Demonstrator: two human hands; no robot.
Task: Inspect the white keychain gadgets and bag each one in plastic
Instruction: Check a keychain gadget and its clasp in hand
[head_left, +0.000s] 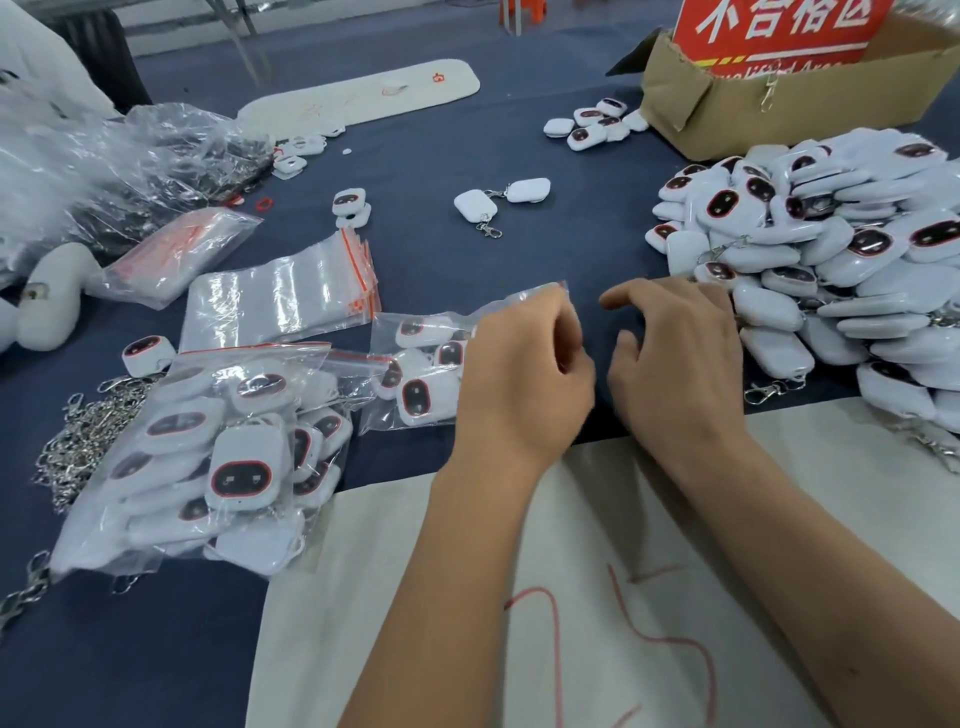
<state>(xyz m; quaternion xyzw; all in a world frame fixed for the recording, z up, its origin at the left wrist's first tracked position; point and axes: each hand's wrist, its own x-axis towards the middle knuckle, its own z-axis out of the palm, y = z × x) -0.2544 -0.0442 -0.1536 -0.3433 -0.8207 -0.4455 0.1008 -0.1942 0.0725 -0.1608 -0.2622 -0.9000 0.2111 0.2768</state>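
Gadgets (831, 249) lie heaped in one big mound at the right of the blue table (571, 249), and that mound serves here as the landmark for everything else. The right hand (675, 358) sits just beside the mound's near-left edge, fingers loosely curled and apart, gripping nothing that can be seen — a sensible spot, I judge, for picking up the next unbagged piece. The left hand (524, 374) lies left of the mound, across a narrow gap from the right hand, its fingers curled in and pinching the upper edge of a clear plastic bag (415, 364); the bag holds several gadgets, and holding it at the mouth probably keeps it open or lets it be sealed, though the seal itself is hidden behind the knuckles. Further left of the mound a fuller bag (218, 457) rests flat, apparently finished and set aside out of the working lane. Above it a stack of empty zip bags (280, 301) with red strips waits within the left hand's reach. A tangle of metal chains (78, 447) lies at the far left. Behind the mound stands a cardboard box (779, 104) with a red sign — likely for rejects — and a few gadgets lie loose just left of it.
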